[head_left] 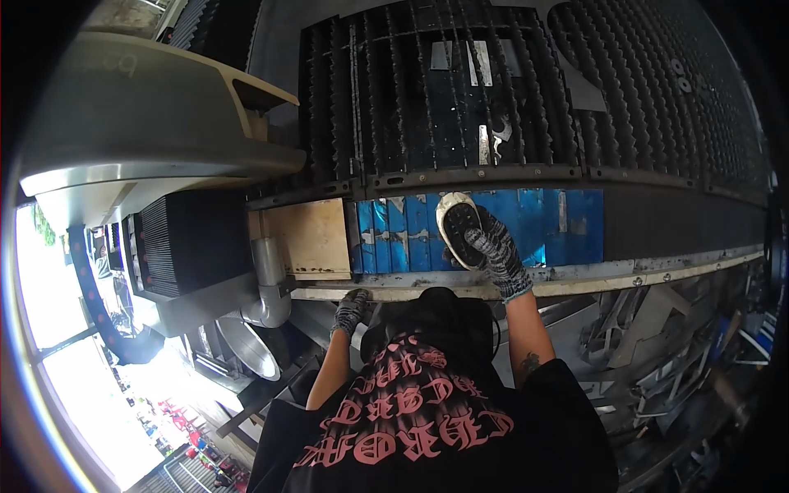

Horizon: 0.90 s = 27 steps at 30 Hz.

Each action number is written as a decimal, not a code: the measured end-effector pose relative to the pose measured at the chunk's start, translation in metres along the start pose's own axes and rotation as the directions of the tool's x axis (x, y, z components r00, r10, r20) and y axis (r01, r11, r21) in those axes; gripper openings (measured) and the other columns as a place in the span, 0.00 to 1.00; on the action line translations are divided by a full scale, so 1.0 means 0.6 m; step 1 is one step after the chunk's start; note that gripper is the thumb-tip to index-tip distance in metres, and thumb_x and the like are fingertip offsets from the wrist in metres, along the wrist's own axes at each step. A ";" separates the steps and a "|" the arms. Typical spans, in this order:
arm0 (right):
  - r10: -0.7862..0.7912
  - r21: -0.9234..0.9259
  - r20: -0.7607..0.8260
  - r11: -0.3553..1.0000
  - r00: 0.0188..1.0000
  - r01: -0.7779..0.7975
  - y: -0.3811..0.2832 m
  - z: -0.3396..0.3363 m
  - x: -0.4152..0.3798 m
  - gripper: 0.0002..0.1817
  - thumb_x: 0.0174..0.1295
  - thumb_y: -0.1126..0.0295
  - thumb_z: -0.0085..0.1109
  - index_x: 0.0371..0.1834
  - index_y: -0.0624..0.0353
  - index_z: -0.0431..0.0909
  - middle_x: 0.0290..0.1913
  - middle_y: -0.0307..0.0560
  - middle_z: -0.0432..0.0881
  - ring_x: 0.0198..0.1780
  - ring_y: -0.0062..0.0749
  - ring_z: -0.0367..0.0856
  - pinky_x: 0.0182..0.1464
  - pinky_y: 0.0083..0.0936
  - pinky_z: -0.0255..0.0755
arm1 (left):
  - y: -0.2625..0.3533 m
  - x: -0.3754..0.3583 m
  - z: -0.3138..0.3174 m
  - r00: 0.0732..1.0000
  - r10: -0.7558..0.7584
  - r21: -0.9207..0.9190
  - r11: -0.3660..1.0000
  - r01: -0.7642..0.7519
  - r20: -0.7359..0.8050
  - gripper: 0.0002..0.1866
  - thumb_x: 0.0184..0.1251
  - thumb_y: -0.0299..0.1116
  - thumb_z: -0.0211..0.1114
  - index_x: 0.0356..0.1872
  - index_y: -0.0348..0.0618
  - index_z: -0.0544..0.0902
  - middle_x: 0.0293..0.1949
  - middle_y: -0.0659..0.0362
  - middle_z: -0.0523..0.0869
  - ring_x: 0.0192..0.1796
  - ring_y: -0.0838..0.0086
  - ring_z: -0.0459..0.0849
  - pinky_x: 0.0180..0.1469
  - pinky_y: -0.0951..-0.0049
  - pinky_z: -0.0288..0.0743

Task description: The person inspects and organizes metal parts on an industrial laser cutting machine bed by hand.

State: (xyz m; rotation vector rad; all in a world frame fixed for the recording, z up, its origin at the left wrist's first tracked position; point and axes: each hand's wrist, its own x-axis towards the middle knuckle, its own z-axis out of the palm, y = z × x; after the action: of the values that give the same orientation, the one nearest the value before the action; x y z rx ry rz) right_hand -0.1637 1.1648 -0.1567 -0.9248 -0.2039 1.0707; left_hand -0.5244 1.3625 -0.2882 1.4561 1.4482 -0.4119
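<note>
My right hand (497, 255), in a grey-black knitted glove, is closed around a handheld remote control (462, 226). The remote has a pale, rounded rim and a dark face with small buttons, and it is held over the blue panel (403, 238). Lower on the left, my gloved left hand (351, 311) is at the pale front rail (411, 292) of the machine, its fingers bent over the edge. Its fingertips are hard to make out.
Beyond the panel lies a cutting bed of toothed slats (394, 99) with small metal pieces among them. A large machine housing (156, 115) and a black bellows (193, 242) stand on the left. Metal scrap (649, 320) lies at the lower right.
</note>
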 end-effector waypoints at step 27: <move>-0.057 0.292 -0.062 0.954 0.996 0.073 -0.035 0.069 -0.023 0.36 0.59 0.71 0.64 0.71 0.61 0.60 0.59 0.56 0.77 0.49 0.44 0.85 0.48 0.36 0.85 | -0.053 0.042 0.018 0.989 0.139 0.123 0.984 -0.133 -0.043 0.29 0.71 0.53 0.54 0.57 0.35 0.79 0.56 0.44 0.82 0.60 0.55 0.79 0.63 0.63 0.70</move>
State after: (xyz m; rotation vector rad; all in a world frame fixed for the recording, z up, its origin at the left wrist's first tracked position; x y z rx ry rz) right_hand -0.1799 1.1726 -0.1119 -0.6722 -0.0284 0.9825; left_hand -0.5427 1.3608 -0.3258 1.6620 1.3741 -0.3840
